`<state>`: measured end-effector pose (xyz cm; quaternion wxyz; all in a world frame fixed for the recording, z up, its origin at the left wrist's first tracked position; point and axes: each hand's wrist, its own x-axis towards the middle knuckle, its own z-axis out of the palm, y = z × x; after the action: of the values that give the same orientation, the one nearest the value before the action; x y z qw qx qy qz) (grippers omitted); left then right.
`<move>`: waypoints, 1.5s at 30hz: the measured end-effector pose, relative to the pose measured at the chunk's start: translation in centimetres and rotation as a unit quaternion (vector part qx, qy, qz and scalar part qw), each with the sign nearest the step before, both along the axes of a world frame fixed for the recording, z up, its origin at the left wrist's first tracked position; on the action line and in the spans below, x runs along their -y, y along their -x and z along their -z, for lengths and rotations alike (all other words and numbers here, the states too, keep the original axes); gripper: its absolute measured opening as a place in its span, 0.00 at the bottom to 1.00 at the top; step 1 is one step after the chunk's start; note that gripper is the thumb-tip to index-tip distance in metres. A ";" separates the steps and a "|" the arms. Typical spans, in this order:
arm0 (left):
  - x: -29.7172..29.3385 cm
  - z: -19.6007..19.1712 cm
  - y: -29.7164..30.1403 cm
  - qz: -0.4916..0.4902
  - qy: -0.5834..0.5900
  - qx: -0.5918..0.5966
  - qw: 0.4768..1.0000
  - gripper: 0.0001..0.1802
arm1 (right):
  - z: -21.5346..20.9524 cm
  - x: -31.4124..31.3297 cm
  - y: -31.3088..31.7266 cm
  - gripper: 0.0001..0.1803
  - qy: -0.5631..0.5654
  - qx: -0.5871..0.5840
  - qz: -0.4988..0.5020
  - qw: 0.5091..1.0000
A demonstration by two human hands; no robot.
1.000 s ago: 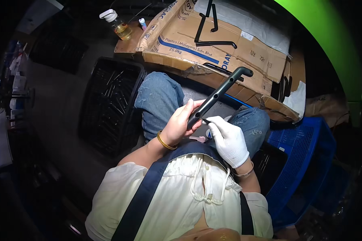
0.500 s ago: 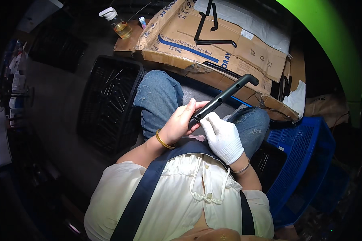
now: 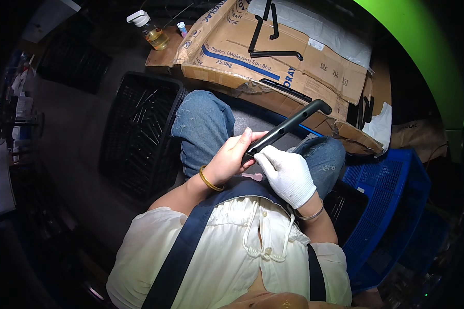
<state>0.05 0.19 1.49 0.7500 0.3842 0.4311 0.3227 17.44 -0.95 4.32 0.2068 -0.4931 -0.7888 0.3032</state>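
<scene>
A glossy black plastic handle-like bar with a bent far end and holes along its side slants up to the right above my lap. My bare left hand is wrapped round its lower end, thumb on top. My right hand, in a white knitted glove, is closed in a pinch right against that lower end, near a hole. What its fingertips hold, if anything, is hidden. Below the hands, a small pink piece shows by the dark apron edge.
Ahead lies an open cardboard box with several black bars on its flattened cardboard. A black crate of similar parts stands left of my knee. Blue plastic crates are at right. A bottle of yellowish liquid stands at the far left.
The bar has turned slightly about its length and its far end has dipped a little. My right hand has shifted slightly while staying at the lower end.
</scene>
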 end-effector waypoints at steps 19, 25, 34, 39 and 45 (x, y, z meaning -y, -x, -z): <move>0.3 0.7 -0.3 0.003 0.013 0.017 1.000 0.32 | 1.1 -0.3 -1.2 0.09 0.049 -0.004 -0.030 0.998; 0.4 1.0 -0.4 0.000 0.012 0.018 1.000 0.32 | 0.6 -0.4 -1.4 0.09 0.043 0.027 -0.034 0.998; 0.9 2.1 -1.8 -0.053 -0.021 0.059 0.997 0.25 | 4.2 -0.7 -1.6 0.09 0.222 -0.346 0.219 0.885; 2.0 3.3 -3.4 -0.092 -0.343 -0.238 0.904 0.23 | 5.5 -1.2 -0.8 0.09 0.190 -0.372 0.257 0.871; 1.8 3.1 -2.7 -0.048 -0.174 -0.053 0.982 0.20 | 4.6 -1.9 -2.3 0.10 0.399 -0.530 0.192 0.723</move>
<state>2.71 -1.63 -1.57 0.6315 0.5044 0.4253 0.4072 19.70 0.99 -0.23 0.4292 -0.4296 -0.2446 0.7559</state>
